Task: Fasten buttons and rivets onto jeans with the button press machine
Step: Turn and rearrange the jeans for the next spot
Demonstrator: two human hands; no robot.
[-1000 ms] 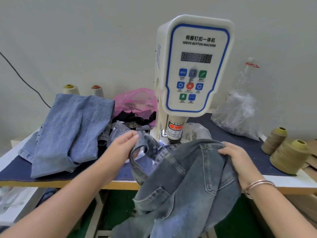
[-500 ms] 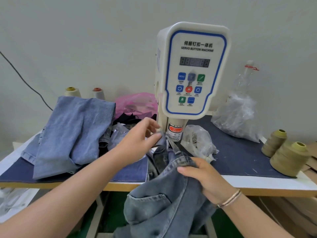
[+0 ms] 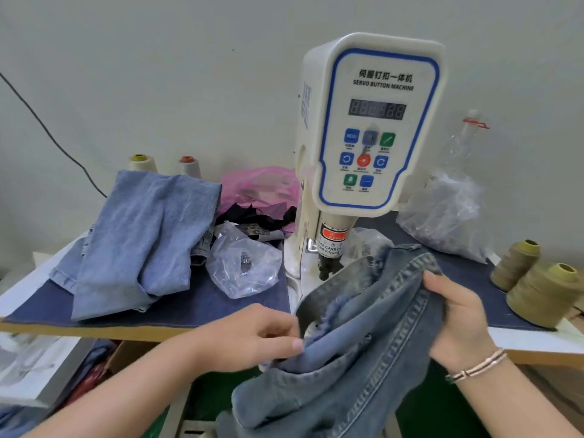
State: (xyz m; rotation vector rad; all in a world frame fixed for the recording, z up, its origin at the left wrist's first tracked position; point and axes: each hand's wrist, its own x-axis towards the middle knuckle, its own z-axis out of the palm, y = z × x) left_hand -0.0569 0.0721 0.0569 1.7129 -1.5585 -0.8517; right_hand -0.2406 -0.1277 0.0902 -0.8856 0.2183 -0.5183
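Dark jeans [image 3: 363, 336] held at counter [image 3: 177, 308] edge, just below the servo button machine [image 3: 369, 121] head. Left hand [image 3: 252, 336] grip pinches the waistband fold; right hand [image 3: 458, 320] grip clamps the seam. Likely spreading fabric flat so the press point lines up.

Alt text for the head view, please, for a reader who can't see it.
Two hands hold dark jeans at the table's front edge, below a white servo button machine: the left hand pinches a fold, the right hand grips the waistband. Lighter jeans, plastic bags and thread cones sit on the table.
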